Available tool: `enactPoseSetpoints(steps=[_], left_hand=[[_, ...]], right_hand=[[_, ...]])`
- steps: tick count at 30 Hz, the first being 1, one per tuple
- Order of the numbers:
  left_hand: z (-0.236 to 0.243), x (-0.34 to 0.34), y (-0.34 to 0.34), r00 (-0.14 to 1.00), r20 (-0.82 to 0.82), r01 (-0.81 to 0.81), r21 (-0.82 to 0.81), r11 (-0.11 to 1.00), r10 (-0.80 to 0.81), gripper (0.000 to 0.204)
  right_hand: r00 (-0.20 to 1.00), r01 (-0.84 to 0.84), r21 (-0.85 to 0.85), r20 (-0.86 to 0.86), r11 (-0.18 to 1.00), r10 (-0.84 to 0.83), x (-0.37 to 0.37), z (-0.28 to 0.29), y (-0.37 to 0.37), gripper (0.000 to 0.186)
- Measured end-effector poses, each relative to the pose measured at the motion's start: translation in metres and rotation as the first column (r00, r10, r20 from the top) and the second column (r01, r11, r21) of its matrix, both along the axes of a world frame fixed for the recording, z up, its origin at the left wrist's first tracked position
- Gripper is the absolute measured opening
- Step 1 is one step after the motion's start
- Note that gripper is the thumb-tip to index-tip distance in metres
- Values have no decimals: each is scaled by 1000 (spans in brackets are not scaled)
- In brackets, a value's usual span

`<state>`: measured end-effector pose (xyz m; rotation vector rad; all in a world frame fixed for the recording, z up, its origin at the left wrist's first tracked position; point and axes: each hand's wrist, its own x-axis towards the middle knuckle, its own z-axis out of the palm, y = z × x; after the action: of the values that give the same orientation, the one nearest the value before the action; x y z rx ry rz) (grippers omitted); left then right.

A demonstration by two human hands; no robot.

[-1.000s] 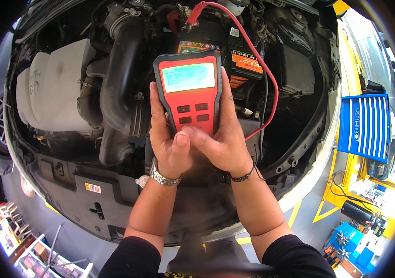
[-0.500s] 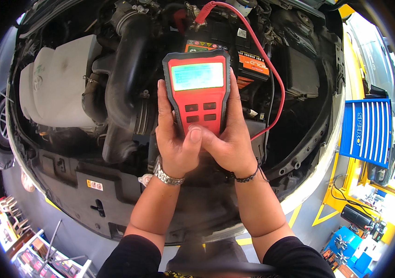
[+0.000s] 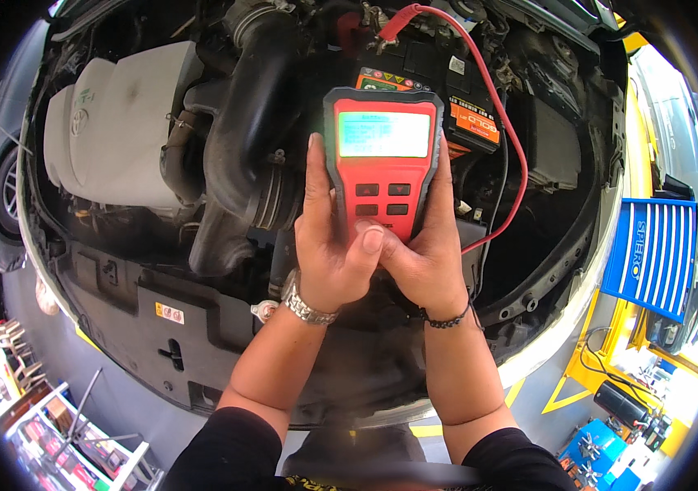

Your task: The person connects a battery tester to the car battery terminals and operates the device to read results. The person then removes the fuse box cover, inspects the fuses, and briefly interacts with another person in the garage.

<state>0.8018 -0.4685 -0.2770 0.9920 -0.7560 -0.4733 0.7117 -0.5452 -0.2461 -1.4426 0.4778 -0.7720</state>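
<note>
My left hand (image 3: 331,260) and my right hand (image 3: 432,260) cradle a red battery tester with a dark rim (image 3: 383,172) from both sides, my thumbs meeting at its lower end. Its lit screen faces up, above four dark buttons. Beneath it sits a black battery with orange labels (image 3: 470,123). A red clamp (image 3: 392,26) at the battery's top joins a red cable (image 3: 517,176) that loops down the right of the tester; a thin black cable runs beside it.
I see a grey engine cover (image 3: 112,131), a black intake duct (image 3: 251,131) and the car's front panel (image 3: 144,299). A blue tool chest (image 3: 650,254) and yellow lift parts stand right; another car's wheel (image 3: 9,188) is left, a white cart (image 3: 79,434) lower left.
The tester in my hands has moved rightward in the view, along with the engine bay behind it. My grip looks the same.
</note>
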Motion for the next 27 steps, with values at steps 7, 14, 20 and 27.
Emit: enactPoseSetpoints(steps=[7, 14, 20, 27], left_hand=[[-2, 1, -2, 1000, 31, 1, -26, 1000, 0, 97], [-2, 1, -1, 999, 44, -13, -4, 1000, 13, 98], [-1, 1, -1, 997, 70, -29, 3, 1000, 29, 99], [-1, 2, -1, 998, 59, -14, -8, 1000, 15, 99]], right_hand=[[1000, -6, 42, -5, 999, 7, 0, 2, 1, 109], [1000, -7, 30, 1, 1000, 7, -1, 1, 0, 110], [1000, 3, 47, 6, 999, -4, -1, 0, 0, 111], [1000, 1, -29, -25, 1000, -2, -1, 1, -1, 110]])
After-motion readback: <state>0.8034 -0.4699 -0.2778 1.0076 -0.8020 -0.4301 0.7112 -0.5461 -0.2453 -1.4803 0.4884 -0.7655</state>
